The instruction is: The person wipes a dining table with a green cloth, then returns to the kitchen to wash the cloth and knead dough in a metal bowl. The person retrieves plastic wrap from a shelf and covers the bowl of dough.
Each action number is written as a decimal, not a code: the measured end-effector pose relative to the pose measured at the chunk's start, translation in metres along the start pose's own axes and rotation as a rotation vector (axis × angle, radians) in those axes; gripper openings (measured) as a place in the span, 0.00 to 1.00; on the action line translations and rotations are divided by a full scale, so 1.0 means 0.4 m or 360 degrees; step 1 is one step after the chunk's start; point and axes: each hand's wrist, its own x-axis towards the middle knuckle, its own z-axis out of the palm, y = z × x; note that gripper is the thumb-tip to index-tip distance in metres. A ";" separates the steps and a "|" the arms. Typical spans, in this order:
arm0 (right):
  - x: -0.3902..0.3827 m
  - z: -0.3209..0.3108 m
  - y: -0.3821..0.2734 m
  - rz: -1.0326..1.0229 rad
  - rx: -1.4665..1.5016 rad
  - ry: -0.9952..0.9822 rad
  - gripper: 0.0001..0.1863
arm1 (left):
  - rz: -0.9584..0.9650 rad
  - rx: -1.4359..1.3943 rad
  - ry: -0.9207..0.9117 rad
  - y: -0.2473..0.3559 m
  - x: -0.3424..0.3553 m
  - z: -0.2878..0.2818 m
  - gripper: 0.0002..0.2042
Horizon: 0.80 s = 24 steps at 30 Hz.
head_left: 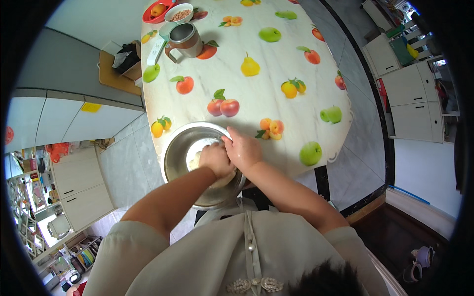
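Observation:
A round stainless steel bowl (173,155) stands at the near edge of the table, close to my body. Pale dough (224,180) lies inside it, partly covered by my hands. My left hand (216,159) is down in the bowl, its fingers curled into a fist and pressed on the dough. At the bowl's right side, my right hand (244,150) grips the rim with the thumb along the edge; some of its fingers are hidden.
The table (276,59) wears a cloth printed with fruit. Toward its far left are a brown-handled mug (186,42), a white bowl of pinkish beans or nuts (179,14), a red fruit basket (148,18) and a white remote-like object (156,51). Cabinets (412,96) line the room.

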 end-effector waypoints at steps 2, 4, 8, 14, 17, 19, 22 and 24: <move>0.006 -0.002 0.000 0.0015 -0.0023 -0.0114 0.19 | -0.0128 -0.0152 -0.0279 -0.031 0.048 -0.005 0.16; 0.013 -0.007 -0.010 0.0019 -0.0060 -0.0147 0.17 | -0.0164 -0.0368 -0.0454 -0.077 0.088 -0.019 0.18; 0.025 -0.041 -0.028 0.0038 -0.0194 -0.0123 0.15 | 0.0208 -0.0038 -0.0070 -0.081 0.058 -0.093 0.17; 0.041 -0.049 -0.013 0.0081 -0.0296 -0.0069 0.19 | 0.0280 0.0241 0.0353 -0.071 -0.057 -0.103 0.19; 0.041 -0.044 -0.015 0.0041 -0.0291 -0.0055 0.18 | 0.0542 0.0427 0.0552 -0.085 -0.113 -0.023 0.20; 0.042 -0.035 -0.004 -0.0002 -0.0232 -0.0002 0.18 | 0.0498 0.0319 0.0283 -0.103 -0.139 -0.005 0.19; 0.042 -0.035 -0.003 -0.0022 -0.0177 -0.0002 0.17 | 0.0526 0.0293 0.0291 -0.128 -0.138 0.000 0.20; 0.039 -0.030 0.000 -0.0023 -0.0148 0.0025 0.17 | 0.0483 0.0324 0.0302 -0.111 -0.122 0.011 0.21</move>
